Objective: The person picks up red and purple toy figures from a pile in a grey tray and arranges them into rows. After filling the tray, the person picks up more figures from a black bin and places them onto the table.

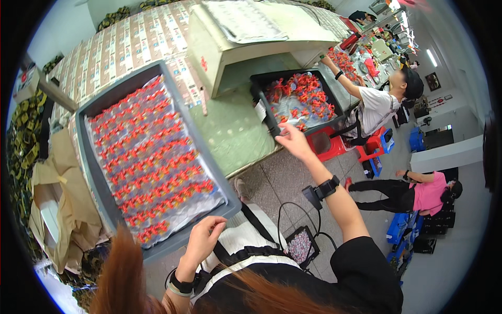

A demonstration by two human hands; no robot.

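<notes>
A large grey tray (197,140) on the left holds small red pieces (151,170) in rows on a pale sheet. My left hand (203,239) is beside its near right corner, fingers bent together; anything between them is too small to make out. My right hand (296,143) reaches to the near edge of a black tray (270,116). Its thumb and fingers are pinched, and what they hold, if anything, cannot be made out. Inside the black tray lies a loose heap of red pieces (306,89) with clear plastic-looking parts.
A cream box-like housing (230,57) stands on the green tabletop (230,136), behind the trays. At right a person in white (376,107) works at the same bench; another in pink (426,191) stands farther off. A brown paper bag (65,209) is at left, and a small tray (300,246) sits low near me.
</notes>
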